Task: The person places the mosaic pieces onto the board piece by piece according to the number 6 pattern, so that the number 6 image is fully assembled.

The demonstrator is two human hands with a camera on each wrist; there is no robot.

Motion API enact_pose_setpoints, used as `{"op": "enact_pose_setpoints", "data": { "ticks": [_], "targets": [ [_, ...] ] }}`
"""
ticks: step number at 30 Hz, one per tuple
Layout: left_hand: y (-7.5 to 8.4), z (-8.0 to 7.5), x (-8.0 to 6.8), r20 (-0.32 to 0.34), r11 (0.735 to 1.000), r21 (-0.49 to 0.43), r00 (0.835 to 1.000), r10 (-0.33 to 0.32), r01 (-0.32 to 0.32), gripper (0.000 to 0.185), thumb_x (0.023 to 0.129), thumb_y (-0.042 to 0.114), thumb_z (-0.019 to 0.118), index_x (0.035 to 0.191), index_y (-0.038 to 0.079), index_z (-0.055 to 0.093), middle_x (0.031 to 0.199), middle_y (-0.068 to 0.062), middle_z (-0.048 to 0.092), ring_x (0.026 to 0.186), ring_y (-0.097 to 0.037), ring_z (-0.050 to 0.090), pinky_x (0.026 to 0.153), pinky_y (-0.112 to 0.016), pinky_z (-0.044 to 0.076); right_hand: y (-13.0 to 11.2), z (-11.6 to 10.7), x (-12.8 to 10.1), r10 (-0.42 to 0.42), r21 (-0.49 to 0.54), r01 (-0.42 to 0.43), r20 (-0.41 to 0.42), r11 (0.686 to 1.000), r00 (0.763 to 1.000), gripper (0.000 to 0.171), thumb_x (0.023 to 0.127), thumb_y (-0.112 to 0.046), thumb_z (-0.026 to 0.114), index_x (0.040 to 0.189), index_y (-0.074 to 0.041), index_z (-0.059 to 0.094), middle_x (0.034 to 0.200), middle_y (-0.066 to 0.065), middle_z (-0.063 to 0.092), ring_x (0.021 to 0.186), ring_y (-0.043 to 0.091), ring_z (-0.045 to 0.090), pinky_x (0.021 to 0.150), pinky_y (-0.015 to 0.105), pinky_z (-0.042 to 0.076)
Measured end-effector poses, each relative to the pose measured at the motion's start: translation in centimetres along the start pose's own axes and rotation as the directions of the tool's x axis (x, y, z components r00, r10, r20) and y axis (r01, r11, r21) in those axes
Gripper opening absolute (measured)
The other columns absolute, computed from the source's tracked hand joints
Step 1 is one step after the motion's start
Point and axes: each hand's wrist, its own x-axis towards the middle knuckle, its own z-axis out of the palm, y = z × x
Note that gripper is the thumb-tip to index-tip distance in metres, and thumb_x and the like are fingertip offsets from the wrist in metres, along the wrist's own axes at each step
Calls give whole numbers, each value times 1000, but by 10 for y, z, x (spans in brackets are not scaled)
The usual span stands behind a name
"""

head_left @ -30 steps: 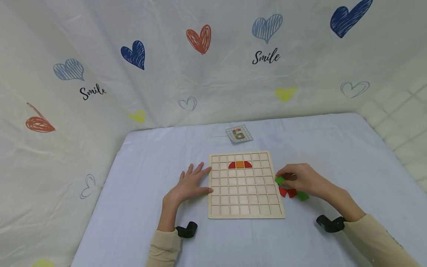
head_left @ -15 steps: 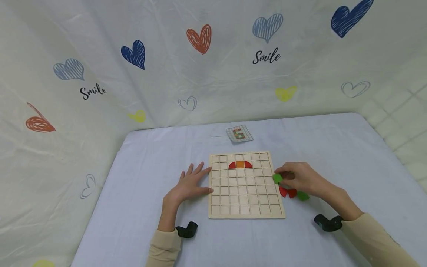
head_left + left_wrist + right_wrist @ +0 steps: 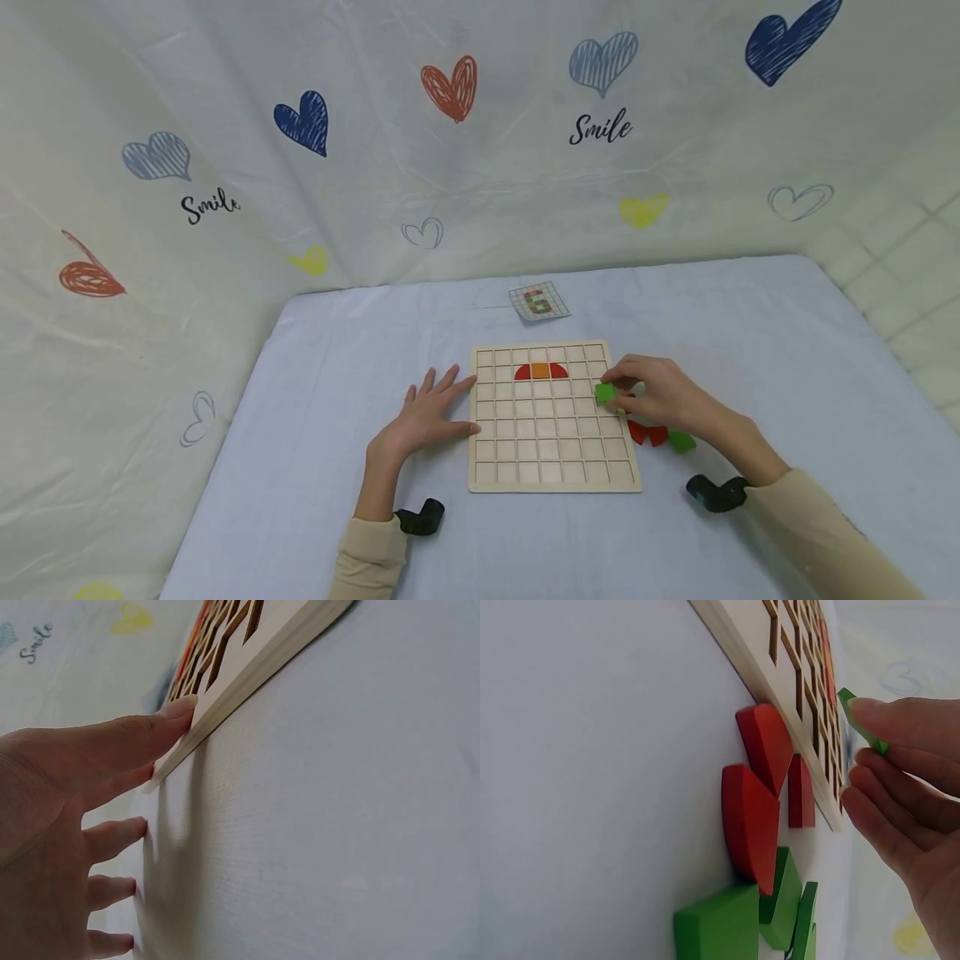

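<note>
A pale wooden grid board (image 3: 555, 429) lies on the table. In one of its upper rows sit an orange square (image 3: 540, 371) and a red rounded piece on each side of it. My right hand (image 3: 656, 390) pinches a small green square block (image 3: 605, 393) between thumb and fingers, above the board's right edge. My left hand (image 3: 423, 417) has its fingers spread, thumb and index fingertip touching the board's left edge; the left wrist view shows the thumb (image 3: 176, 712) on the rim. Loose red pieces (image 3: 750, 817) and green blocks (image 3: 720, 922) lie right of the board.
Behind the board lies a small pattern card (image 3: 538, 301) with a coloured figure on a grid. A white cloth (image 3: 300, 467) covers the table. A curtain (image 3: 525, 167) printed with hearts hangs at the back.
My right hand has moved left and slightly away from me, bringing the green block from beside the board to over its right edge. The left hand stays where it was.
</note>
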Motion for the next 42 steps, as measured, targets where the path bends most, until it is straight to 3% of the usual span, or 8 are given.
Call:
{"op": "enact_pose_setpoints", "data": {
  "ticks": [16,25,30,36,42],
  "targets": [
    [2,-2,-1,9,1000,2,1000,-1,1,78,84,48,71,151,32,35,164,0,15,152,-36,-1,118,-63,3,-16,8,22,-54,28,54,-6,998,999,28,78,-14,81,105,-8,72,96,-1,70,88,19,64,79,41,55],
    [1,-2,-1,14,1000,-7,1000,2,-2,78,84,47,72,151,32,35,164,-1,15,152,-36,-1,118,-64,2,-26,14,39,-11,71,7,64,997,998,29,79,-16,80,106,-7,73,98,-1,68,89,18,60,77,33,53],
    [-2,1,1,2,1000,-1,1000,11,-11,78,84,49,71,151,33,35,164,1,15,152,-35,-2,118,-63,3,-31,19,48,-63,71,57,79,996,995,25,79,-18,80,101,-8,74,95,0,67,85,17,59,73,27,50],
    [-4,1,1,-4,1000,2,1000,21,-21,79,84,50,71,151,33,34,164,1,15,152,-35,-1,118,-64,3,-38,24,58,-110,121,97,102,988,989,25,79,-16,81,100,-6,74,95,3,68,85,18,62,75,30,55],
    [-3,1,1,-5,1000,3,1000,23,-23,78,84,49,71,151,32,35,164,0,15,152,-36,-1,118,-64,4,-42,33,68,-145,102,133,122,986,982,23,78,-14,81,98,-5,74,91,4,67,81,16,60,73,27,52]
  ]
}}
